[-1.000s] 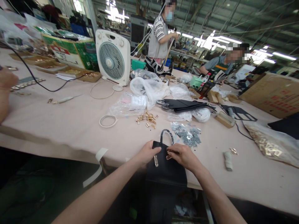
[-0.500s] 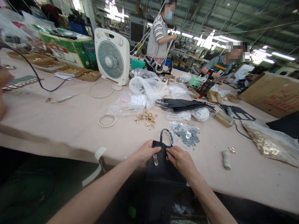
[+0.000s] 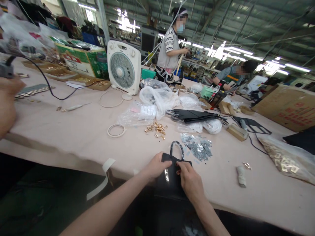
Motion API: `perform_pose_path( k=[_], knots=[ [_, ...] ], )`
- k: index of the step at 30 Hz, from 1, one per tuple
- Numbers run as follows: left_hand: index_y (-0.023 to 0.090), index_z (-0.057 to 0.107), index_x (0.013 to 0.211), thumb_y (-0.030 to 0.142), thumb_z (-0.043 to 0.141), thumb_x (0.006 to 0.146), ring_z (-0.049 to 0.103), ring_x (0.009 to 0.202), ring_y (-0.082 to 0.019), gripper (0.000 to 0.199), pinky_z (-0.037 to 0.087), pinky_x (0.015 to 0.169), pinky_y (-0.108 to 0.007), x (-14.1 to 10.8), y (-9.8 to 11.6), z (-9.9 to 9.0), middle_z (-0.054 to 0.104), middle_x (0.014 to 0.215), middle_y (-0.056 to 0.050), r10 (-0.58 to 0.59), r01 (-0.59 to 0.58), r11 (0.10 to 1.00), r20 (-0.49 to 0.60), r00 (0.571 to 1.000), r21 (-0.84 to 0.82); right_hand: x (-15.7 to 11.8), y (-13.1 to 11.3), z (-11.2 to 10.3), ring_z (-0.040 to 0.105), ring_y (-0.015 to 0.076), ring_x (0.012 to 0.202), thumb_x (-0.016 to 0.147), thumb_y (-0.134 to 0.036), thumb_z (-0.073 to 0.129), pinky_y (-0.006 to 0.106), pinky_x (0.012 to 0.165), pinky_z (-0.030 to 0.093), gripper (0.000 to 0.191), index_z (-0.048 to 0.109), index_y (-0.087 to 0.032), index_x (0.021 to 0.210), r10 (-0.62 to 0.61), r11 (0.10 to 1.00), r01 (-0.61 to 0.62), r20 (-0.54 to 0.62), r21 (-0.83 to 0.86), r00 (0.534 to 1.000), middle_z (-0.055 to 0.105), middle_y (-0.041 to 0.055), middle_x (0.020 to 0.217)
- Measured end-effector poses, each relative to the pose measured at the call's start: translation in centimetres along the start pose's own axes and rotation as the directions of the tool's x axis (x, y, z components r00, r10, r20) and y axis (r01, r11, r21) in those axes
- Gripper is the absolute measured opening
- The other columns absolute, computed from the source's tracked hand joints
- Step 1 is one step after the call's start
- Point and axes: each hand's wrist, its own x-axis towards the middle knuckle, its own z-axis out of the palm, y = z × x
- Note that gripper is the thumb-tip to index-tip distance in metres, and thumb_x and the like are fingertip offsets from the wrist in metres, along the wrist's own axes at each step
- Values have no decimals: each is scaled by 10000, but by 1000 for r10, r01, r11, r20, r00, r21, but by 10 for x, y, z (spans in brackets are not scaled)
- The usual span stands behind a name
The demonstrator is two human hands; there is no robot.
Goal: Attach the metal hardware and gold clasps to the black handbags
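A black handbag [image 3: 169,186] hangs over the table's front edge, its looped handle [image 3: 177,144] wrapped in clear film. My left hand [image 3: 158,165] grips the bag's top left corner, thumb on the front face. Below that thumb a gold metal fitting [image 3: 167,175] shines on the front. At the upper right of the bag, my right hand [image 3: 190,177] is closed in a pinch around a small gold fitting, mostly hidden by the fingers. Gold hardware pieces [image 3: 157,128] and a heap of flat silver plates [image 3: 198,147] lie just beyond the bag.
A tape ring [image 3: 116,130] lies left of the gold pieces. Behind are plastic bags [image 3: 157,98], stacked black panels [image 3: 194,115] and a white fan [image 3: 124,68]. A wrapped roll [image 3: 241,177] lies at right. Another person's hand [image 3: 8,101] is at far left.
The view has shifted, so the table things sit lower and slightly to the right. My right hand has turned at the bag's upper right, baring its top right corner. The co-worker's hand at left shows more.
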Motion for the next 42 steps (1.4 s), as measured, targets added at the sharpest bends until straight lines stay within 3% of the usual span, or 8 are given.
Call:
perform_pose_path(
  k=[5,9,16,22,27,31,37,42],
  knots=[
    [167,512,1458,293,713,813,613,1228,-311,687,440,1111,-441,-18,6,-3,674,1317,-141,191,-154,918,-67,979,367,-9,8,23,697,281,1124,1029,-242,426,445,943,601,394,575,-269,1393,121,974,-94,-125,208,985,698,117,1246],
    [171,412,1567,222,706,749,499,1409,-345,871,350,1223,-441,-32,13,-10,531,1543,-161,279,-278,841,69,958,464,-11,20,36,701,330,1148,1020,-415,472,526,989,580,371,606,-282,1339,215,932,-160,-143,324,966,712,117,1271],
    [248,665,1239,194,539,865,661,1137,-290,398,486,1024,-394,-23,15,-10,735,1198,-91,332,-273,710,33,943,649,-7,22,28,713,331,1147,962,-545,552,504,1015,569,392,704,-302,1230,366,828,-285,-81,483,927,748,75,1258],
    [251,571,1380,361,415,1026,698,1028,-316,402,488,892,-387,-18,11,-1,754,1129,-123,318,-199,714,-58,946,671,49,2,1,733,253,821,947,-592,599,380,773,611,498,714,-222,1260,566,670,-328,-172,666,806,782,83,992],
    [225,545,1445,436,428,1033,700,1071,-342,478,470,921,-403,-13,4,-2,754,1182,-161,309,-157,755,-135,942,636,134,-19,4,753,236,837,959,-489,595,355,791,605,353,770,-213,1093,222,774,-117,-93,623,971,803,88,994],
    [228,606,1362,398,433,1031,704,1064,-350,410,472,909,-413,-9,1,-3,762,1157,-159,325,-163,760,-151,934,630,173,-26,30,726,211,686,868,-392,679,305,658,557,196,789,-245,797,139,911,-93,-86,401,987,781,57,770],
    [238,667,1233,388,575,976,716,1035,-308,311,498,874,-376,-7,4,-7,783,1108,-106,378,-239,810,-166,911,536,172,-29,51,670,181,646,846,-402,685,284,622,514,207,755,-228,759,222,898,-134,-168,420,960,730,46,768],
    [221,685,1223,434,592,981,703,1065,-276,336,493,954,-370,-3,4,-10,779,1113,-94,391,-263,851,-217,894,454,152,-23,19,698,217,928,964,-493,561,353,833,566,353,697,-173,1024,392,785,-158,-283,599,875,728,123,1059]
  ],
)
